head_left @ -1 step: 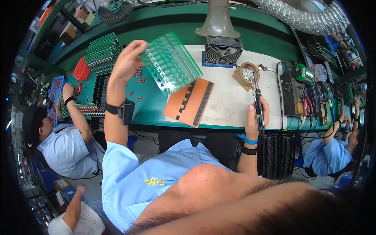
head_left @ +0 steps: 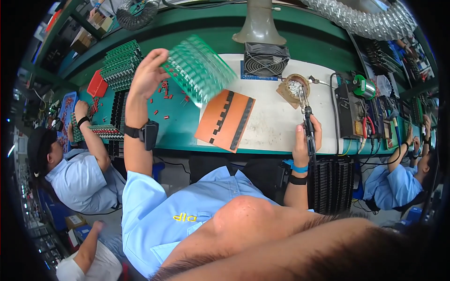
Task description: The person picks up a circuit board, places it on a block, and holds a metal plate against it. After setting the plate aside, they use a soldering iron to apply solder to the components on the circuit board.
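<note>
My left hand point(head_left: 149, 75) is raised over the bench, its fingers closed on the edge of a green circuit board point(head_left: 199, 70). The board is tilted and blurred by motion. Under its lower edge lies an orange-brown board point(head_left: 226, 122) with black strips, flat on a white sheet. My right hand point(head_left: 307, 138) grips a soldering iron point(head_left: 309, 126) upright near the bench's front edge. The iron's metal end reaches into a round brownish tin point(head_left: 297, 89) of silvery bits. Small red components point(head_left: 165, 90) are scattered on the green mat beside my left forearm.
A black fan point(head_left: 266, 60) stands behind the white sheet point(head_left: 276, 117). Stacked green boards point(head_left: 119, 63) and a red bin point(head_left: 97, 84) sit at left, beside a co-worker point(head_left: 75, 173). A solder spool point(head_left: 364, 87) and red-handled pliers point(head_left: 368, 127) lie at right. Silver ducting point(head_left: 370, 21) hangs above.
My left hand has shifted slightly to the left with the circuit board, which uncovers more of the orange-brown board. My right hand and the soldering iron have stayed in place.
</note>
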`<action>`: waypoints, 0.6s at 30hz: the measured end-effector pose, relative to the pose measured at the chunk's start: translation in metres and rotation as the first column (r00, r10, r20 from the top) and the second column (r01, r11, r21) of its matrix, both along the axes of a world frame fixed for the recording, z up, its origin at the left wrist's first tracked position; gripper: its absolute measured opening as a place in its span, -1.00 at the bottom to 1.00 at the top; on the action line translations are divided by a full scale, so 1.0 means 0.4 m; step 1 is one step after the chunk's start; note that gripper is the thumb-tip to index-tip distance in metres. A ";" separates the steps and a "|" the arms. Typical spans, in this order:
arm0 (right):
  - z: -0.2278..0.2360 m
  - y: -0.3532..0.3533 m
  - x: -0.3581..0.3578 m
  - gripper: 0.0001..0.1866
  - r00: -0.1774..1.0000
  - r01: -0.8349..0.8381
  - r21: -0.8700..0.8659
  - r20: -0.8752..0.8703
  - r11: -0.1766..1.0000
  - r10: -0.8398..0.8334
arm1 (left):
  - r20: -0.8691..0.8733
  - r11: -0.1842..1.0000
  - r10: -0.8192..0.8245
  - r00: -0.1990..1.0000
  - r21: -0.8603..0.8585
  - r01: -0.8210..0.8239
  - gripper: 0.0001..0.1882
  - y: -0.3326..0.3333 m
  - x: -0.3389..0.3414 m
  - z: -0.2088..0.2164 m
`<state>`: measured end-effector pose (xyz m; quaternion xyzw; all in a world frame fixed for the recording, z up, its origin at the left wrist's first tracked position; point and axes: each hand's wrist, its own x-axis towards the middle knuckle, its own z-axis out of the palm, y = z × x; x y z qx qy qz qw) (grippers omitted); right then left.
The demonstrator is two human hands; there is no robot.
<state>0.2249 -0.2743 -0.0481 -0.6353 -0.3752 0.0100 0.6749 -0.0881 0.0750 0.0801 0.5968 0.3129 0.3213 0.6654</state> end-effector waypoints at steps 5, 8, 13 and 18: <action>0.006 0.004 -0.001 -0.53 1.000 -0.021 0.053 -0.002 0.998 0.021 | 0.155 0.953 0.297 0.942 -0.115 -0.282 -0.78 0.079 0.022 -0.083; -0.004 0.001 0.004 -0.52 1.000 -0.014 0.060 -0.001 0.998 0.014 | 0.141 0.894 0.442 0.886 -0.147 -0.422 -0.76 0.153 0.102 -0.141; 0.002 0.001 0.002 -0.51 0.997 -0.061 0.055 0.042 0.997 0.059 | 0.272 0.885 0.451 0.850 -0.260 -0.387 -0.69 0.304 0.210 -0.197; -0.004 0.005 0.003 -0.57 0.996 -0.075 0.040 0.040 0.996 0.074 | 0.062 0.827 0.448 0.892 -0.407 -0.387 -0.31 0.192 0.300 -0.149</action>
